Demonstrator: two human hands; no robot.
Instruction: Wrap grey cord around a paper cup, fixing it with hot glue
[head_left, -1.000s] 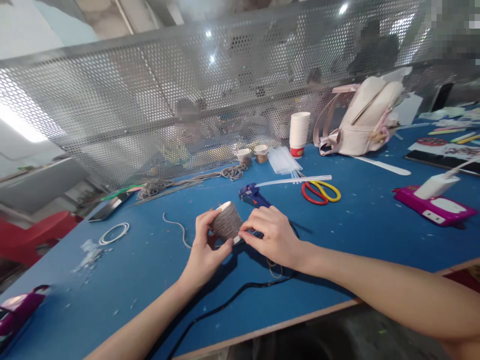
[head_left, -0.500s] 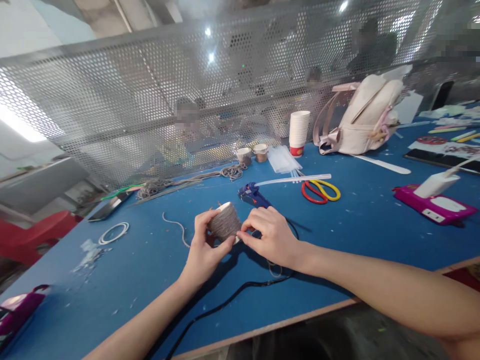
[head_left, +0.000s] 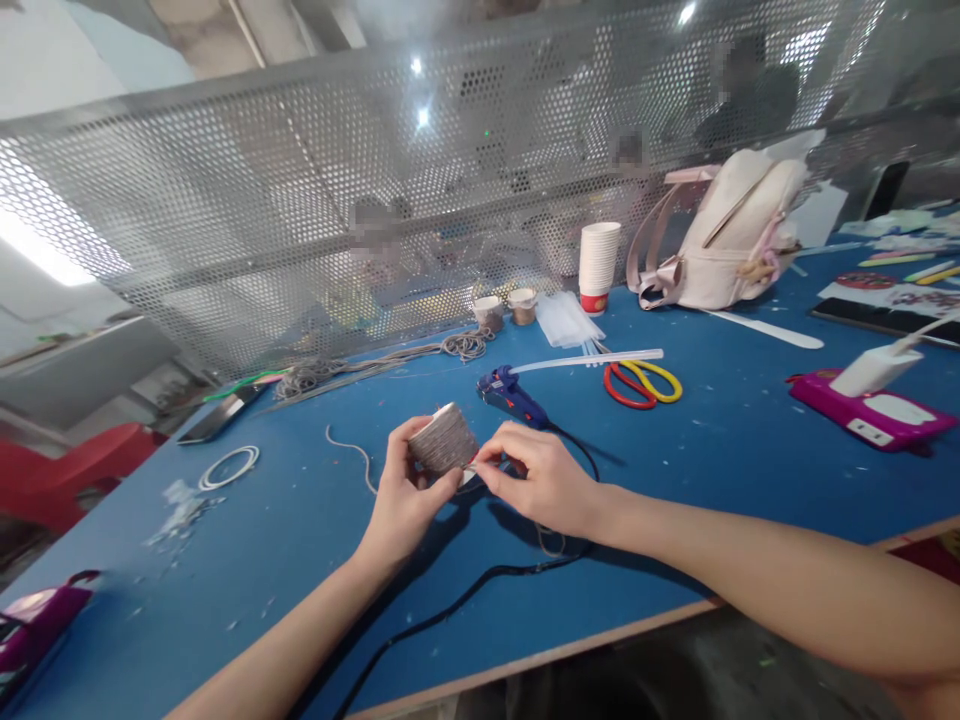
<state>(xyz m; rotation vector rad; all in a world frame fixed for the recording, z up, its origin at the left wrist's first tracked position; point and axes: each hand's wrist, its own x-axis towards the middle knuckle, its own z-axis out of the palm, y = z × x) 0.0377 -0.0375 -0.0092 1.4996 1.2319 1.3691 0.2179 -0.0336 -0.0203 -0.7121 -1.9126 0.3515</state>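
A paper cup wound with grey cord (head_left: 445, 442) is tilted on its side above the blue table. My left hand (head_left: 403, 497) is closed around it, thumb near the lower end and fingers over the far side. My right hand (head_left: 541, 474) pinches the cord at the cup's right edge, fingertips close to a small red patch. A loop of loose cord (head_left: 551, 541) hangs below the right hand. Just beyond the hands lies a blue glue gun (head_left: 513, 396), its black cable running behind and under my right hand.
Scissors with red and yellow handles (head_left: 642, 385), a stack of paper cups (head_left: 598, 262) and two small cord-wrapped cups (head_left: 522, 306) stand or lie farther back. Grey cord bundles (head_left: 300, 377) lie at the left. A pale backpack (head_left: 727, 240) and a purple power strip (head_left: 870, 410) are at the right.
The wrapped cup has tipped slightly and shifted a little left in my left hand. My right fingertips have moved slightly away from it, so the red patch at its edge shows.
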